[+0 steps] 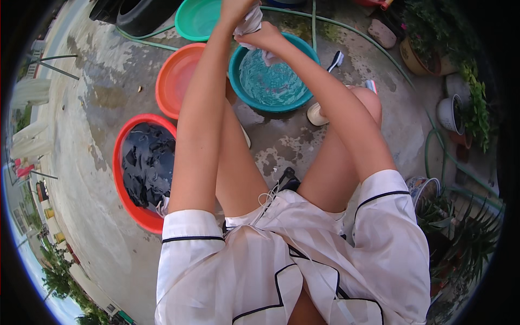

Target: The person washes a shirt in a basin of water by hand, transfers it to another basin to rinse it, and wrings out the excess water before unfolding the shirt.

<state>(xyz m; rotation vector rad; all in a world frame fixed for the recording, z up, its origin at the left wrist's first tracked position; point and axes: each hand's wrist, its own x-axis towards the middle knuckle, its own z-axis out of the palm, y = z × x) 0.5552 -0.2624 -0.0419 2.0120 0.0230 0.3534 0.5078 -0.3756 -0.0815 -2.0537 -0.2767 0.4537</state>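
Note:
Both hands grip one bunched, wet-looking pale cloth [249, 21] near the top of the view. My left hand [237, 11] is partly cut off by the upper edge and closes on the cloth's upper end. Lower and to the right, my right hand [263, 36] is shut around its other part. A loose end of the cloth hangs below the right hand, over a teal basin [273, 108]. Rippled water [273, 79] with some pinkish tint lies in that basin. My forearms hide parts of the basins.
An orange basin [162, 83] and a green basin [180, 20] stand left of the teal one. Dark cloth soaks in a red basin [120, 178]. Two brushes, one black-and-white brush [336, 61], lie at right. A green hose [357, 32] crosses the concrete near potted plants [414, 61].

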